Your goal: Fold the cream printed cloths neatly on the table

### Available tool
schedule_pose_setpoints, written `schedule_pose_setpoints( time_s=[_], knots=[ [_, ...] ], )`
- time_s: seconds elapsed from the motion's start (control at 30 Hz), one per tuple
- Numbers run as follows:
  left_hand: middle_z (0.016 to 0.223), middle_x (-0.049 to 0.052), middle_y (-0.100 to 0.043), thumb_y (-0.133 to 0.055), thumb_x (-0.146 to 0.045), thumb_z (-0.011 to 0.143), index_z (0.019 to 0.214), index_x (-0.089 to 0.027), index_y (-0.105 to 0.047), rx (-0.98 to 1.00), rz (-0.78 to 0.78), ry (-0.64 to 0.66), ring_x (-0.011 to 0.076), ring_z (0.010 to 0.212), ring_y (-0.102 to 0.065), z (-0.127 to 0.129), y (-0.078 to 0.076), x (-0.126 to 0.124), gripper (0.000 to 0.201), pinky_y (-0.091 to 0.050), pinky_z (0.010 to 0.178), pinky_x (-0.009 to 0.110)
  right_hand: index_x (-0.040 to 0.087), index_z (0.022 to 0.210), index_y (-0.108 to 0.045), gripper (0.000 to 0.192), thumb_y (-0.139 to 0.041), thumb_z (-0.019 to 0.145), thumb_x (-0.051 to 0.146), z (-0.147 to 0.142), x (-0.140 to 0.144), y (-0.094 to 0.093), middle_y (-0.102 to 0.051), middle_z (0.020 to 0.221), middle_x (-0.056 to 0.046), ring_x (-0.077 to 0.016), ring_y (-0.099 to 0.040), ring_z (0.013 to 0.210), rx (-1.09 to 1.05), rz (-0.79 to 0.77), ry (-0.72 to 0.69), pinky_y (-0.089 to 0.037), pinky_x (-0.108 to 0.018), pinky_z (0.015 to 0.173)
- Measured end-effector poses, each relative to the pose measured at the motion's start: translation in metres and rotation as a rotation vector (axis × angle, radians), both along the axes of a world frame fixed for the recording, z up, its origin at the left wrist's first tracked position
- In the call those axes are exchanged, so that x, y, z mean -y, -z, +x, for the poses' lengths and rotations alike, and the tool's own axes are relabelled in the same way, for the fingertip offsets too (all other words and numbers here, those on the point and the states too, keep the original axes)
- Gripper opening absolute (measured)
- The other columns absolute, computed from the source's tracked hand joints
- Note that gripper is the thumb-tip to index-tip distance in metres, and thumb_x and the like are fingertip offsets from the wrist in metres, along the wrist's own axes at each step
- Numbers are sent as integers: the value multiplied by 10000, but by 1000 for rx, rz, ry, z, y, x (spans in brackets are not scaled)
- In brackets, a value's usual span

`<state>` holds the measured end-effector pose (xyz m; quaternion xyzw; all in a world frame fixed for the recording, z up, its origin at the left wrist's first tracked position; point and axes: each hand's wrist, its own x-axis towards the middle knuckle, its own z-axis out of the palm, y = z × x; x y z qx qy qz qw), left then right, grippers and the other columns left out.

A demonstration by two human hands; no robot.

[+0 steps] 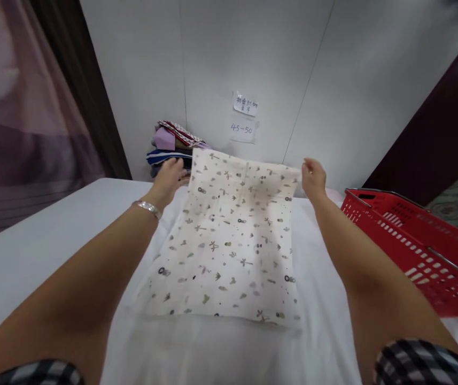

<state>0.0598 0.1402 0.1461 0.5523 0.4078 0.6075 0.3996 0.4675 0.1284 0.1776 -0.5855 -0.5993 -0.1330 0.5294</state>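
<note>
A cream cloth (229, 235) printed with small trees, leaves and dots is spread in front of me, its far edge raised. My right hand (313, 179) is closed at the far right corner, pinching the fabric. Beside the far left corner is my left hand (168, 182), slightly blurred, with its fingers apart and a small gap between them and the cloth. A silvery bracelet (148, 208) circles my left wrist. Under the cloth lies a white sheet (325, 299) with soft wrinkles.
Folded fabrics (168, 140) are stacked against the white wall (253, 53), behind my left hand. A red perforated basket (409, 240) stands at the right. Two paper notes (245, 104) are stuck on the wall. A pinkish curtain (20, 117) hangs at the left.
</note>
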Motion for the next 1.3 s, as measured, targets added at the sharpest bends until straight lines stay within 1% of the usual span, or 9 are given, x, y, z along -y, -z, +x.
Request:
schedule_pose_setpoints(
  time_s=[0.07,0.13,0.27,0.37,0.53,0.67,0.8,1.0,1.3],
  knots=[
    [1166,105,-581,-641,-480,732,1141,-188,-536,-210,-127,-68,212,992,-587,1,26,12,513,-508,798,358,149,923,-666,254,-489,820,299,-8,17,30,-672,932,-79,-182,-581,883,-29,-126,-177,-444,-347,835],
    [1224,120,-571,-645,-437,723,1170,-181,-550,-573,-202,-100,255,1056,-572,-9,61,35,523,-491,846,374,159,853,-684,247,-521,789,334,-20,49,75,-690,855,-61,-180,-600,797,-52,-419,-389,-470,-331,762],
    [1290,163,-539,-515,-402,786,1179,-110,-563,-1071,-322,-162,291,1114,-552,-49,130,90,492,-434,946,403,197,827,-700,251,-512,794,360,-35,126,161,-698,844,-45,-178,-615,776,-31,-739,-585,-471,-294,701],
    [1236,142,-576,-431,-433,814,1211,-135,-548,-1195,-367,-174,273,1040,-593,-72,164,135,511,-473,878,396,215,908,-686,281,-456,835,358,-31,172,199,-681,891,-47,-177,-605,775,12,-733,-446,-464,-294,696],
    [1158,133,-613,-341,-441,839,1156,-143,-591,-1210,-197,-382,283,1070,-557,-69,202,198,502,-450,919,423,200,961,-662,312,-416,846,356,-27,220,228,-656,887,-59,-187,-597,793,-30,-742,-160,-458,-290,732],
    [1163,159,-607,-287,-411,861,1148,-116,-599,-1210,-107,-473,304,1094,-527,-59,211,213,517,-426,933,451,207,1006,-643,319,-386,873,344,-42,240,238,-627,988,-63,-186,-586,896,46,-739,-108,-442,-275,781],
    [1143,149,-616,-312,-407,850,1146,-105,-595,-1159,-145,-460,288,1047,-550,-59,203,209,509,-434,922,422,210,1111,-598,333,-375,884,310,-47,243,240,-593,1073,-62,-181,-561,983,71,-763,-19,-428,-268,819],
    [1085,143,-637,-346,-342,843,1117,-120,-605,-1110,-206,-513,295,1026,-564,-59,190,212,437,-439,885,431,229,1169,-564,342,-379,889,299,-39,241,239,-554,1111,-49,-181,-554,996,75,-835,165,-421,-260,742],
    [1108,92,-653,-363,-366,840,1157,-163,-590,-964,-215,-502,245,1007,-598,-56,191,216,439,-457,912,365,217,1050,-633,338,-368,873,334,-37,244,242,-590,1009,-44,-173,-601,847,55,-715,71,-431,-274,660]
  ],
)
